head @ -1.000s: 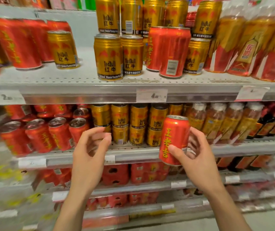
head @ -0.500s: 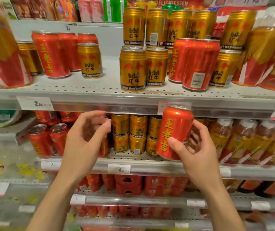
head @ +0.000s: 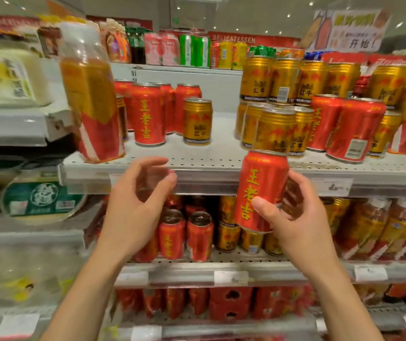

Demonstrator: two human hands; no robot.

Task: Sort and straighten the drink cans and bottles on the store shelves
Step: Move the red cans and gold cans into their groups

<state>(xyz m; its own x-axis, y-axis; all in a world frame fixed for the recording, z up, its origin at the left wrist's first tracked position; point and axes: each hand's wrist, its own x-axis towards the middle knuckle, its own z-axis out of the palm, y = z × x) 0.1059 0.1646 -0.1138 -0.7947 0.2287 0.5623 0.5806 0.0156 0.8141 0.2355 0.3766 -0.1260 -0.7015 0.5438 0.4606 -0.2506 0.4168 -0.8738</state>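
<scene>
Our right hand grips the red can; left hand seemingly empty; we risk toppling the gold cans overhead.

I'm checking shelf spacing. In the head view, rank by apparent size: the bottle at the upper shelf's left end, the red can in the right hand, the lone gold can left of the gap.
1. Bottle, largest, though it stands nearer the camera.
2. Red can, held close to the camera by the right hand, so its size is inflated.
3. Gold can, smallest.
</scene>
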